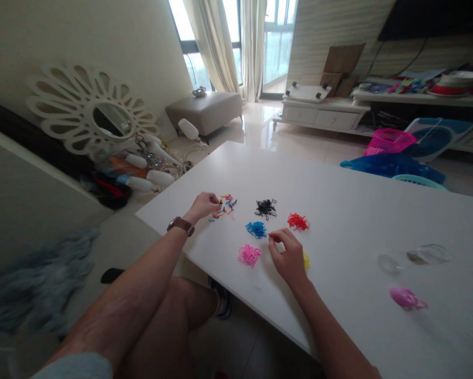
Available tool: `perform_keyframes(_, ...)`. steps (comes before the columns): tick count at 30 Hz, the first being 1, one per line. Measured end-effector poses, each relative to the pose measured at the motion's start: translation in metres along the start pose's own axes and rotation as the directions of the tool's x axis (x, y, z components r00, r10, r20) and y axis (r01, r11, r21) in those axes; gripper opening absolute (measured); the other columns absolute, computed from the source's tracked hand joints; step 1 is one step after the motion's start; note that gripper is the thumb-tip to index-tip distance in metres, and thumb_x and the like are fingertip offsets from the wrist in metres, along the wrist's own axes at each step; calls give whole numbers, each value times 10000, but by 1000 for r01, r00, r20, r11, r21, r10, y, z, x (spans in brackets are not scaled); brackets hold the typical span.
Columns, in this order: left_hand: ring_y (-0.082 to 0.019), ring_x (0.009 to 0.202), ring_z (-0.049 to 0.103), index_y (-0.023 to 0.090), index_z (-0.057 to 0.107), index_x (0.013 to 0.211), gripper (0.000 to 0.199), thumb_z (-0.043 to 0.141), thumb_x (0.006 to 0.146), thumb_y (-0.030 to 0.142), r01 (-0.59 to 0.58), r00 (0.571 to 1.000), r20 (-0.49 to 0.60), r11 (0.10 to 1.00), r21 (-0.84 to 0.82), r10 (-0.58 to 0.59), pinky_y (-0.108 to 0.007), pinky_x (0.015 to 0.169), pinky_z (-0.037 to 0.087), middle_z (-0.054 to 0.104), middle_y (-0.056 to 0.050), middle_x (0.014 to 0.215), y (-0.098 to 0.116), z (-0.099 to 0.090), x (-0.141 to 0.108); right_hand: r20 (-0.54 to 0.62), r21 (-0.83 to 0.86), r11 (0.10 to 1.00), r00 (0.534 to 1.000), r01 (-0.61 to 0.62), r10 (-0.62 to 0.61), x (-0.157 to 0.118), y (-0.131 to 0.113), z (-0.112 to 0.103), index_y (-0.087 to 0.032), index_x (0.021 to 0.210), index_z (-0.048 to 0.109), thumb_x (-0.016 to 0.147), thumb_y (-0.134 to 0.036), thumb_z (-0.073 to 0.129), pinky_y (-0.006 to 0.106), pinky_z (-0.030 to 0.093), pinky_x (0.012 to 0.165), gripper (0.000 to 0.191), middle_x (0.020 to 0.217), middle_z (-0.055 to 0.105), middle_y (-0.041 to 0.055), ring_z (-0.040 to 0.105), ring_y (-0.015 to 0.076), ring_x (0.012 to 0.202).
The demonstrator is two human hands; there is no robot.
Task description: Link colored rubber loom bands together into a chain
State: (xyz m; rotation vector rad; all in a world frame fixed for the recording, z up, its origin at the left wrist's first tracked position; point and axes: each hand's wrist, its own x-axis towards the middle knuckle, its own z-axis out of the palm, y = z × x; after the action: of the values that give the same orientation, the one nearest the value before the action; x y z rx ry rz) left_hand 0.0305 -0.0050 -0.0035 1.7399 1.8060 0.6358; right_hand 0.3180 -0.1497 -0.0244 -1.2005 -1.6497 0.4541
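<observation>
My left hand, with a brown-strapped watch on its wrist, is at the mixed pile of small coloured rubber bands. Its fingertips are pinched together at the pile's left side; what they hold is too small to make out. My right hand hovers just right of the blue rubber bands, thumb and forefinger pinched. Anything between them is not clear. Around it lie black rubber bands, red rubber bands and pink rubber bands. Yellow rubber bands are partly hidden behind the right hand.
The white table carries a clear jar lying on its side and a pink egg-shaped item at the right. Beyond its far edge are a blue plastic bag and a pink basket. A grey ottoman stands near the window.
</observation>
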Motion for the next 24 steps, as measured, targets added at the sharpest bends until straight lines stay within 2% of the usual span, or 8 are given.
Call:
perform_keyframes(5,-153,610,634,152,706,900,315,733,614,283,5,998,61,998,-65,-1,-231,567,443,694,-19,675,-3,0,3,8,5,1000,1000,3,-3,0,0,0,-208,860,632,851,-100,533,313,487,715,147,817,606,22,589,177,757)
perform_keyframes(11,-133,509,589,143,716,855,205,686,686,255,93,986,148,984,-149,-71,-239,543,452,636,3,570,2,2,4,15,6,1000,1000,-1,1,0,0,1,-209,858,629,847,-97,535,313,483,722,146,816,601,20,590,178,763)
perform_keyframes(16,-113,476,532,132,695,837,175,690,712,255,117,972,228,952,-284,-51,-239,510,437,588,15,534,8,4,0,26,4,1000,1000,-4,4,0,1,1,-206,858,625,848,-100,535,313,478,727,139,814,597,22,592,180,768)
perform_keyframes(20,-120,543,577,121,698,899,245,707,738,306,123,959,281,927,-353,-21,-221,484,417,668,-34,666,15,7,-3,33,9,1000,999,-10,10,0,0,1,-202,860,625,860,-110,541,316,480,738,125,820,596,24,596,180,781)
perform_keyframes(24,-164,735,673,104,689,928,318,739,748,362,88,931,359,911,-403,69,-223,565,479,740,-119,918,38,11,-14,26,6,1000,1000,-11,11,1,-1,1,-201,863,627,873,-120,549,313,484,735,113,820,600,24,594,175,778)
